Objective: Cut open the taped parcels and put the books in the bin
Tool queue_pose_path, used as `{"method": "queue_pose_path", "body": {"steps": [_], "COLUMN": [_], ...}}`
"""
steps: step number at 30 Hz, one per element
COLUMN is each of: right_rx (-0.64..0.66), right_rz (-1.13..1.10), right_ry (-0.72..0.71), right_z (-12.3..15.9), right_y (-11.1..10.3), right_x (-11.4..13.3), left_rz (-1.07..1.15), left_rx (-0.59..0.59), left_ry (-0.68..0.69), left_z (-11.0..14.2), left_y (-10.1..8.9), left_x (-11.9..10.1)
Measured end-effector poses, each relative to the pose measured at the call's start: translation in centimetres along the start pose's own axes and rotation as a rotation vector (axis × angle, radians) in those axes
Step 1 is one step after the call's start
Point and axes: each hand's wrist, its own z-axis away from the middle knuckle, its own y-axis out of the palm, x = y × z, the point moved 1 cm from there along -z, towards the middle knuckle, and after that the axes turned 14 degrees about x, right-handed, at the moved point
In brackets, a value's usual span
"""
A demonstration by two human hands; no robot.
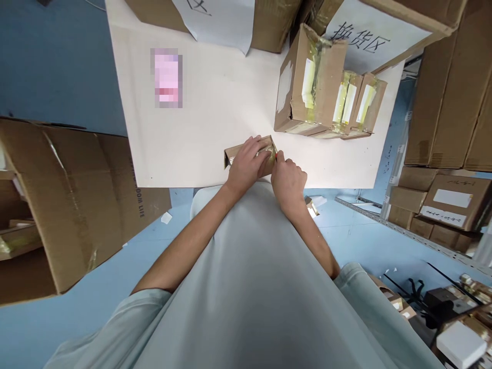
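Note:
A small taped cardboard box [235,153] lies at the near edge of the pale table [215,107]. My left hand [247,166] rests on top of it, fingers curled over the box and holding it down. My right hand [288,180] is closed in a pinch at the box's right end, where a small red thing shows between the fingers; I cannot make out what it is.
Three taped cardboard parcels [323,92] stand at the table's right. Large cartons with paper signs [365,36] line the far edge. A big open carton [65,205] stands on the floor at left. Shelves with boxes [442,200] fill the right.

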Motion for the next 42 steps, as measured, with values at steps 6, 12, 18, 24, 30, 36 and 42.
{"method": "queue_pose_path", "body": {"steps": [6, 12, 18, 24, 30, 36, 42], "right_rx": [0.092, 0.107, -0.118, -0.082, -0.012, -0.052, 0.191], "right_rz": [0.024, -0.035, -0.238, -0.325, -0.326, -0.801, -1.225], "right_ry": [0.047, 0.027, -0.032, 0.099, 0.141, -0.148, -0.360], "right_z": [1.1, 2.8, 1.4, -7.9, -12.5, -13.9, -13.9], "right_y": [1.5, 2.9, 2.9, 8.8, 13.1, 12.4, 12.0], "right_x": [-2.2, -3.9, -5.4, -8.6, -9.2, -5.7, -0.6], "left_rz": [-0.007, 0.001, -0.018, -0.057, -0.105, -0.117, -0.106], "left_rx": [0.002, 0.005, -0.023, -0.017, -0.066, -0.108, -0.157], "left_ry": [-0.017, 0.019, 0.052, 0.030, -0.089, -0.140, -0.219], "left_z": [0.2, 0.4, 1.3, 5.4, 9.9, 12.1, 14.1], "left_y": [0.2, 0.2, -1.0, -4.3, -7.6, -8.4, -9.0], "left_x": [-0.3, -0.3, 0.9, 3.2, 5.4, 5.0, 4.8]}}
